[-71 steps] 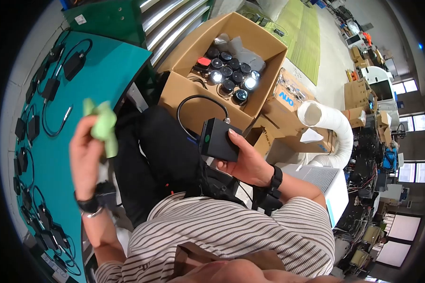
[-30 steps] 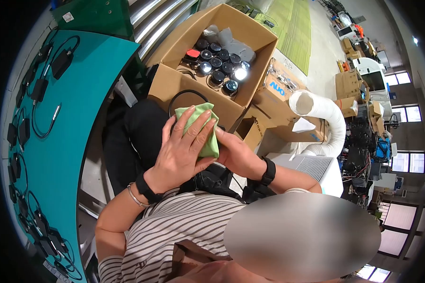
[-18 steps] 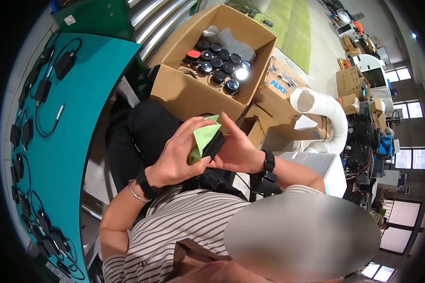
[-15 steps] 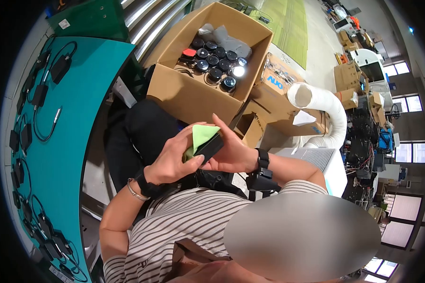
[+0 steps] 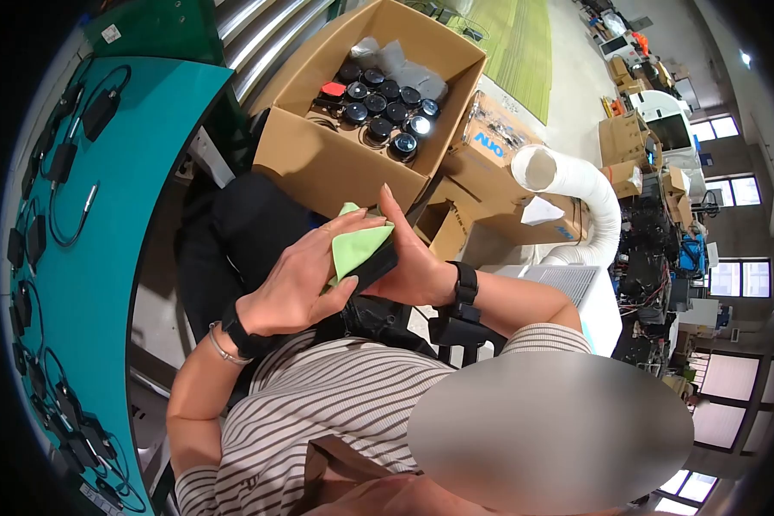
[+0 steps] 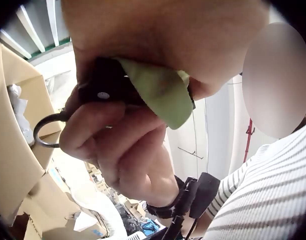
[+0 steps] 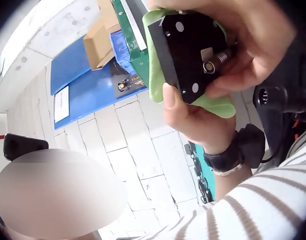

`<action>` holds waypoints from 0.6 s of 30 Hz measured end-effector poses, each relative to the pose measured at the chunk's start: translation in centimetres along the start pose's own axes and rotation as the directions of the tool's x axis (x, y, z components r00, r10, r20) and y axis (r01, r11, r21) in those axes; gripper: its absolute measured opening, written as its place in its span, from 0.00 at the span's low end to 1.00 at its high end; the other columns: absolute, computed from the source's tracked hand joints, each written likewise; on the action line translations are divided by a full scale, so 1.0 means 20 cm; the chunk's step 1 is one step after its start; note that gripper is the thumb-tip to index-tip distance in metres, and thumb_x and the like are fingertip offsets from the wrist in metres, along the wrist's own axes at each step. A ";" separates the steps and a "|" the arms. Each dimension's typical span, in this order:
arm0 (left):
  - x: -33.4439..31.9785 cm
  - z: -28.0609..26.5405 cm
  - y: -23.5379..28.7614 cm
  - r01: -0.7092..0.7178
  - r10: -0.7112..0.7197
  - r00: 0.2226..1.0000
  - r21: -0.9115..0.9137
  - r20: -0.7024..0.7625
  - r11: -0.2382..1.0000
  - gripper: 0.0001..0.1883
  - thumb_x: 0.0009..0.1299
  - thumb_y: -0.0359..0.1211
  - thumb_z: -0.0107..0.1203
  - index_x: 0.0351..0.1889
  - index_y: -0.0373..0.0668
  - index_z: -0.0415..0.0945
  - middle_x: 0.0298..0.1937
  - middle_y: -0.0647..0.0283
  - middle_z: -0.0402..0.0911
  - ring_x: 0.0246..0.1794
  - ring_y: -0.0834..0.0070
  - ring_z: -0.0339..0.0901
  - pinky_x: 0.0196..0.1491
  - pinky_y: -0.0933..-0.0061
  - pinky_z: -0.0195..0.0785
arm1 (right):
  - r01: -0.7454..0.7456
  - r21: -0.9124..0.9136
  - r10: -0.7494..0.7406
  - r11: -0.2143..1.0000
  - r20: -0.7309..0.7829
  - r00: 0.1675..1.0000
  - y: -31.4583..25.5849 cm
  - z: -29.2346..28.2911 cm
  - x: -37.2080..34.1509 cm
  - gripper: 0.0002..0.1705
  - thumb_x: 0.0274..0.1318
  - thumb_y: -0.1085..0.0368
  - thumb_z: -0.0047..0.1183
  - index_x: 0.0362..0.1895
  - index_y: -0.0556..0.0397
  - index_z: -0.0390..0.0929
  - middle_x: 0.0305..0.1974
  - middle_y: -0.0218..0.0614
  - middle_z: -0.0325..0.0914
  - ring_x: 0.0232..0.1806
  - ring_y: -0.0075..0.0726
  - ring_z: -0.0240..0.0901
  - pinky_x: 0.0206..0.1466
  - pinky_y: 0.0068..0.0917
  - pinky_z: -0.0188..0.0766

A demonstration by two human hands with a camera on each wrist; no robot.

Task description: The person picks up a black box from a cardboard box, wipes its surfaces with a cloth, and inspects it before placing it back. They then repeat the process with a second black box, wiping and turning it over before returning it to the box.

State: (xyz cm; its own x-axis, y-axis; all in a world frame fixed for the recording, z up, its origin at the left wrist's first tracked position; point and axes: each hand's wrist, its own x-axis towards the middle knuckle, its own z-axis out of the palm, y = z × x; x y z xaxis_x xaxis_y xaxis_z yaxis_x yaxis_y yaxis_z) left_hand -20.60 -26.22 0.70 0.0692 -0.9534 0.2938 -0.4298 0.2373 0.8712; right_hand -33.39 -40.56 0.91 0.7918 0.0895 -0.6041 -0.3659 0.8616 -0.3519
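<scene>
Between both hands in the head view is a black box (image 5: pixel 378 268), partly covered by a green cloth (image 5: pixel 357 249). The left hand (image 5: pixel 291 284) grips cloth and box together, its thumb on the box's edge. From the other side the right hand (image 5: pixel 419 265) holds the box, thumb raised. The right wrist view shows the box's flat face (image 7: pixel 190 55) with round pale spots and a metal connector (image 7: pixel 215 64), right fingers beside it and cloth behind. A dark cable loop (image 6: pixel 45 131) stands out by the right fingers in the left wrist view.
Left of the body, a teal table (image 5: pixel 159 112) bears several black boxes with cables. An open cardboard box (image 5: pixel 318 163) in front holds several round black items. Beyond the right hand are a white hose (image 5: pixel 598 202) and another carton (image 5: pixel 482 176).
The left hand came from beside the table with the cloth to the black box. Its fingers lay spread over the cloth, then moved to the side, uncovering a black edge.
</scene>
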 end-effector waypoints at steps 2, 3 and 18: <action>-0.02 0.03 0.01 -0.076 0.085 0.995 0.174 -0.046 0.982 0.26 0.68 0.37 0.47 0.63 0.35 0.66 0.65 0.48 0.66 0.67 0.49 0.61 0.68 0.55 0.54 | 0.048 -0.065 -0.049 0.997 -0.018 0.999 0.00 0.02 -0.02 0.44 0.56 0.22 0.30 0.59 0.42 0.67 0.57 0.32 0.70 0.59 0.36 0.65 0.62 0.44 0.61; -0.03 0.04 0.02 -0.074 0.083 0.995 0.170 -0.049 0.983 0.26 0.68 0.37 0.47 0.63 0.35 0.66 0.65 0.48 0.66 0.67 0.49 0.61 0.68 0.55 0.54 | 0.098 -0.127 -0.102 0.987 -0.032 0.994 0.00 0.02 -0.02 0.44 0.57 0.23 0.29 0.62 0.41 0.65 0.60 0.33 0.68 0.62 0.37 0.62 0.65 0.46 0.57; -0.10 0.14 0.34 0.029 0.009 0.855 0.066 -0.519 0.997 0.15 0.76 0.34 0.43 0.51 0.31 0.73 0.46 0.49 0.80 0.47 0.62 0.79 0.54 0.74 0.65 | 0.345 -0.217 -0.299 0.913 0.218 0.929 0.06 0.16 -0.22 0.48 0.56 0.22 0.29 0.62 0.46 0.66 0.59 0.32 0.71 0.61 0.32 0.67 0.65 0.34 0.61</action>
State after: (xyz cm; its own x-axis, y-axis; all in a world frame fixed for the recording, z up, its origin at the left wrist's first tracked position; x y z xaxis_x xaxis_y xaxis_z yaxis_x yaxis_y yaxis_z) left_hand -26.18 -23.16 5.01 0.5220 -0.7162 0.4632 -0.4862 0.1963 0.8515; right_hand -35.79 -38.38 5.41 0.9518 -0.0655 -0.2996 -0.1668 0.7092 -0.6850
